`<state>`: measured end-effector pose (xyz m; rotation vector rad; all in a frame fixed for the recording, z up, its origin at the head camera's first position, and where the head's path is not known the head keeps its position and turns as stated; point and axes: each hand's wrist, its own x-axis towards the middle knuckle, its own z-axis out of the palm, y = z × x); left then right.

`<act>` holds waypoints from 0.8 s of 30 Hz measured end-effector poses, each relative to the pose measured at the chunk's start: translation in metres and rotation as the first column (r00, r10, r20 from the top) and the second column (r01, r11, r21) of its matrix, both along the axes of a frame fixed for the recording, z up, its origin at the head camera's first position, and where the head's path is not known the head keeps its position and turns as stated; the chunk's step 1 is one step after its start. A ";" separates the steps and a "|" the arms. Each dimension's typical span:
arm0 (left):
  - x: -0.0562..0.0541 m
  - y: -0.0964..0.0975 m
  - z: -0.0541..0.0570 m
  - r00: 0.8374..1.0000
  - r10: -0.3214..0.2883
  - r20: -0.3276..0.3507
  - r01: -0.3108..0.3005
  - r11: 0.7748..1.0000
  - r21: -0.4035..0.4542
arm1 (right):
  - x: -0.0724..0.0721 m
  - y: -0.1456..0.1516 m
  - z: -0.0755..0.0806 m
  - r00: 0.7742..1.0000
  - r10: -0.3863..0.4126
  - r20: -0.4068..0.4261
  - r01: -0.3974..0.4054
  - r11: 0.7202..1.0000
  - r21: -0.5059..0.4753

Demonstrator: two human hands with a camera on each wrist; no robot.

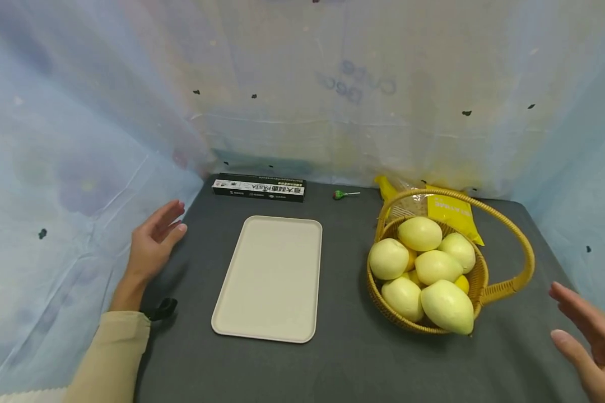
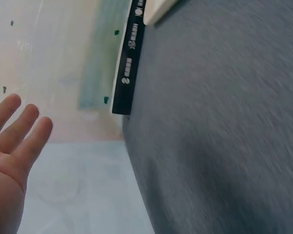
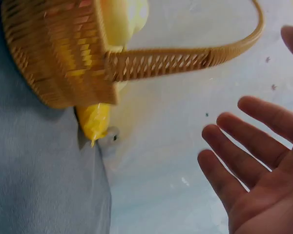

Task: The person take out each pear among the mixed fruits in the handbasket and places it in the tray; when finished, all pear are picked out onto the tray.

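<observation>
A wicker basket (image 1: 509,285) with a hoop handle (image 3: 185,58) holds several pale yellow fruits (image 1: 436,266) at the right of a dark grey table. To its left lies an empty cream tray (image 1: 272,277). My left hand (image 1: 153,240) hovers open at the table's left edge, fingers straight, holding nothing; the left wrist view shows its fingers (image 2: 19,131) spread. My right hand (image 1: 587,336) is open at the lower right, right of the basket and apart from it, with its fingers (image 3: 244,161) spread beside the handle.
A long black pasta box (image 1: 259,187) lies at the back by the wall, also seen as a dark strip (image 2: 128,63). A green lollipop (image 1: 340,194) lies right of it. A yellow bag (image 1: 451,212) sits behind the basket. Pale blue sheets wall the table on three sides.
</observation>
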<state>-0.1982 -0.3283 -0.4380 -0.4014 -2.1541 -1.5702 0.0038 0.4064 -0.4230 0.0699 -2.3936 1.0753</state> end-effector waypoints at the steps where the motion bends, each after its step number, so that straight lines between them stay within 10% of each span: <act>1: -0.001 0.003 0.000 1.000 -0.007 0.005 0.007 1.000 0.008 | 0.003 -0.001 0.001 1.000 0.020 -0.004 -0.020 1.000 -0.009; 12: -0.026 0.033 -0.001 0.987 -0.026 0.160 0.062 0.972 -0.226 | 0.017 -0.030 0.004 0.995 0.023 0.094 -0.025 1.000 0.019; 24: -0.051 0.053 -0.017 0.931 -0.040 0.362 0.210 0.870 -0.445 | 0.005 -0.073 0.018 0.983 0.161 0.094 -0.164 0.986 0.025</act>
